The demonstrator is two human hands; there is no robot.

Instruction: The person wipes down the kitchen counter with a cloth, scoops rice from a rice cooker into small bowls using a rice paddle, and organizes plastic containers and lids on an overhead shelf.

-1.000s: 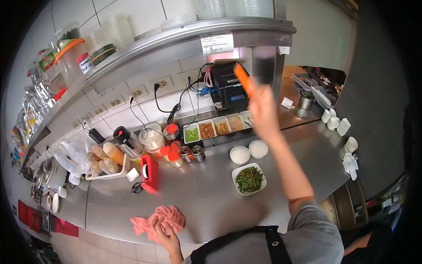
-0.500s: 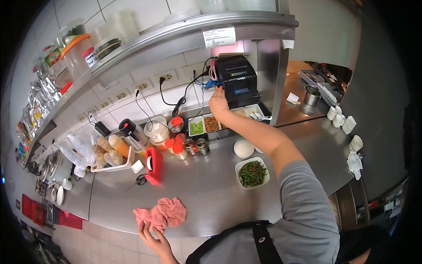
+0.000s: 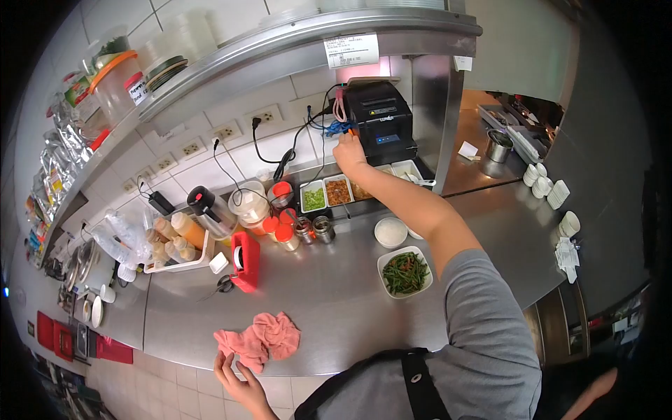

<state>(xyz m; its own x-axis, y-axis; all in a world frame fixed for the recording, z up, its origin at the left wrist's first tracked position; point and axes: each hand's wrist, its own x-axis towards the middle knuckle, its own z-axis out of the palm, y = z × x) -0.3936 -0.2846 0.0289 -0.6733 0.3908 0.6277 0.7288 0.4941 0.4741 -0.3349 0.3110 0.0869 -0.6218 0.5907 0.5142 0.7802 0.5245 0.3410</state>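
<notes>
My right hand (image 3: 348, 154) reaches across the counter to the left side of a black receipt printer (image 3: 381, 120). Its fingers are drawn together at a small orange thing (image 3: 352, 131), too small to name, beside bundled blue cable (image 3: 338, 128). Below my forearm stand a white dish of green beans (image 3: 404, 273) and a bowl of white grains (image 3: 390, 232). My left hand (image 3: 241, 386) hangs at the counter's front edge, fingers apart and holding nothing, close to a crumpled pink cloth (image 3: 260, 339).
Trays of chopped greens (image 3: 313, 198) and brown bits (image 3: 338, 190) line the back. Red-lidded jars (image 3: 285, 234), a red tape dispenser (image 3: 246, 262), scissors (image 3: 224, 284) and a bottle crate (image 3: 178, 260) stand left. A steel shelf (image 3: 294, 43) runs overhead. Another person's arm (image 3: 595, 392) shows lower right.
My right hand has stayed by the printer with a slight shift. My left hand has moved slightly away from the cloth. Another person's arm now shows more at lower right.
</notes>
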